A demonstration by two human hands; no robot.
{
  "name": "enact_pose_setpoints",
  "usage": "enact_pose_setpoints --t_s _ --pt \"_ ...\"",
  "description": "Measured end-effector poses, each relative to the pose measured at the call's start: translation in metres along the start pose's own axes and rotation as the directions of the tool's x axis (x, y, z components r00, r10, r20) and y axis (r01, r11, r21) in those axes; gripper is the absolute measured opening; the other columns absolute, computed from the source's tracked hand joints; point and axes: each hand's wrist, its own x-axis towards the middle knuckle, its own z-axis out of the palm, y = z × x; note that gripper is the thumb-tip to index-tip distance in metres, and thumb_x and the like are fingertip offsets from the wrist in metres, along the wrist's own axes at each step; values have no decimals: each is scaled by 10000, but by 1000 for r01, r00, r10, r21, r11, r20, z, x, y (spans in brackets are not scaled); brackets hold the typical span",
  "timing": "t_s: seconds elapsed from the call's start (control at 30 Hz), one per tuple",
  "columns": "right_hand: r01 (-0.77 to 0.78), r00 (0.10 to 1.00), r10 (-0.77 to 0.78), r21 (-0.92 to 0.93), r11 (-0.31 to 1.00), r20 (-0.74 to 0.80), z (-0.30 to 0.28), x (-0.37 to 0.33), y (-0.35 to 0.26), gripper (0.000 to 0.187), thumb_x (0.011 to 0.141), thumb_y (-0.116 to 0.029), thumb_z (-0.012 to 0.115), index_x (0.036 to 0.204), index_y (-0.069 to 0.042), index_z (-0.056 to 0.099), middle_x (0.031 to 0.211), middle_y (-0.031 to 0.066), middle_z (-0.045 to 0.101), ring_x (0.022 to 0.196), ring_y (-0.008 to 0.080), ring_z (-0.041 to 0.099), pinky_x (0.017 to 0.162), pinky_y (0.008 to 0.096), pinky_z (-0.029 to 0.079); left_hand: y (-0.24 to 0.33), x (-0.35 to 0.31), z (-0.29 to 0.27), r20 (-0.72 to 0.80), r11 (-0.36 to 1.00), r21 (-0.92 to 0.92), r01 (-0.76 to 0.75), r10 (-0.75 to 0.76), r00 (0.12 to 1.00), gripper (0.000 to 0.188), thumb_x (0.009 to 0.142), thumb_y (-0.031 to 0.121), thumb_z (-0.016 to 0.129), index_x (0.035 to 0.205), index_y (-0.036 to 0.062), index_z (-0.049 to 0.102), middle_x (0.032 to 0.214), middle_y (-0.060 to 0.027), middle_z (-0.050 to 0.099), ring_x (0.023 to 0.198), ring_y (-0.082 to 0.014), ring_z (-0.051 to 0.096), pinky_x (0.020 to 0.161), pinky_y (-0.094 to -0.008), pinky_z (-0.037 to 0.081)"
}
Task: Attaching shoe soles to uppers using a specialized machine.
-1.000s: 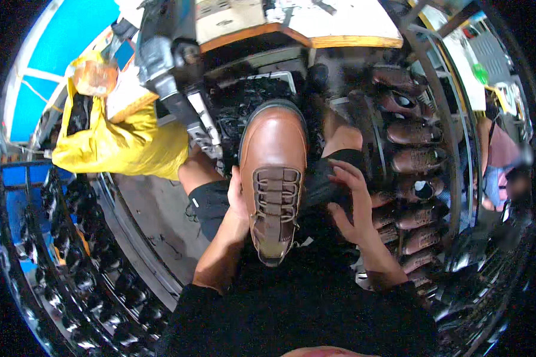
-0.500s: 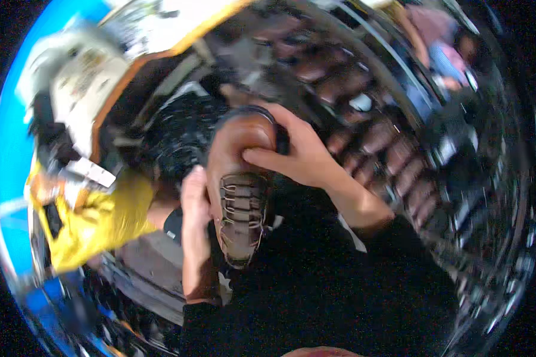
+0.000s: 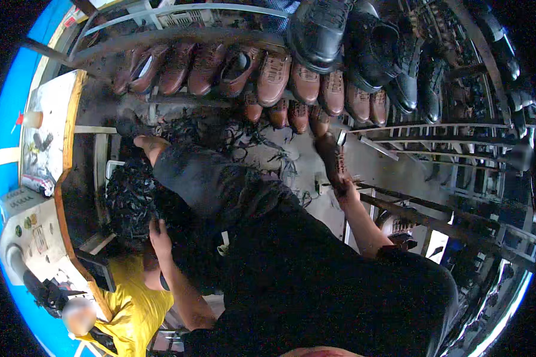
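Note:
My right hand (image 3: 347, 195) reaches out to the right and grips a dark brown lace-up shoe (image 3: 332, 159) by one end. The shoe points away from me, close under the shelf with the brown shoes. My left hand (image 3: 159, 237) is lowered at the left with its fingers stretched out, and it holds nothing that I can see. Beside it lies a heap of black strips (image 3: 131, 199). Several brown lace-up shoes (image 3: 274, 77) stand in rows on the rack ahead, with black lace-up shoes (image 3: 318, 35) to their right.
A worktable with an orange edge (image 3: 71, 131) runs along the left. Next to it is a person in a yellow garment (image 3: 140, 306). Black scraps (image 3: 250, 134) litter the floor ahead. Metal racks (image 3: 435, 140) fill the right side, with a rail (image 3: 446, 220) near my right forearm.
The view has swung toward the shoe racks. The brown shoe, earlier between both hands before me, is now out to the right in my right hand alone. My left hand has come off it.

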Motion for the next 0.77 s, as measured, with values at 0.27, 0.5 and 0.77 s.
enact_pose_setpoints --t_s 0.27,0.5,0.77 --pt "24 945 68 275 961 -319 89 156 -55 906 692 -638 785 1160 116 604 1097 137 672 851 274 644 733 407 541 23 -51 -7 -9 995 36 -96 96 995 414 1004 252 545 1295 -42 555 1284 -187 608 1215 -296 549 1069 -358 380" --pt "-158 986 145 209 965 76 135 248 -37 418 816 -290 786 1104 -37 619 952 113 613 780 241 612 560 341 512 77 -81 -40 -63 993 84 -80 85 994 408 1007 252 549 1280 -51 558 1270 -182 613 1192 -274 557 1053 -366 394" --pt "-314 907 379 -305 899 184 279 194 105 596 862 -372 684 1354 -74 529 1025 173 588 787 292 533 697 450 501 86 -60 -50 -12 985 -170 31 -34 999 357 1001 167 559 1303 -23 550 1240 -119 607 1123 -210 568 1032 -323 409"
